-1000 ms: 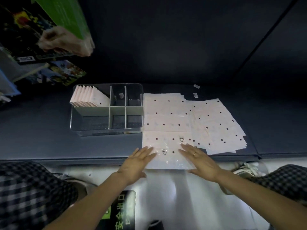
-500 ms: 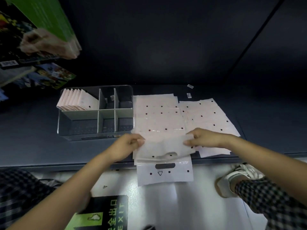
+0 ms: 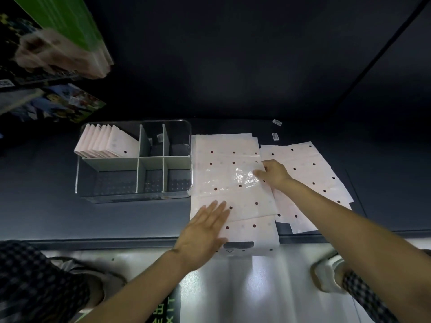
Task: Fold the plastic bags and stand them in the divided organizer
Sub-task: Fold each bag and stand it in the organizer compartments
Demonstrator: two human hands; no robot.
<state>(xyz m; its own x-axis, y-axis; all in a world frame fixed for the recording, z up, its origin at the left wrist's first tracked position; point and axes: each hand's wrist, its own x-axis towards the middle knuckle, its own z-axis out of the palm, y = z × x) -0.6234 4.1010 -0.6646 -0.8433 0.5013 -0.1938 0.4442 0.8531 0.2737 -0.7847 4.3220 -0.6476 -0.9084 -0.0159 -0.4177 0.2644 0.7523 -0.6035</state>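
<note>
Since before, bag (image 3: 233,183) folded over at shelf's (image 3: 140,220) front edge; left hand (image 3: 203,231) flat, pinning it; right hand (image 3: 272,173) presses crease, gripping nothing.

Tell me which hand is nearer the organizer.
Left. The left hand lies flat on the bag, just off the organizer's near right corner. The right hand rests farther right, across the bag from it.

A: how are the hands sitting?
B: left hand (image 3: 205,231) is flat, fingers straight and spread, palm down. Right hand (image 3: 274,172) reaches further forward, arm stretched out, fingers pointing left, slightly bent.
</note>
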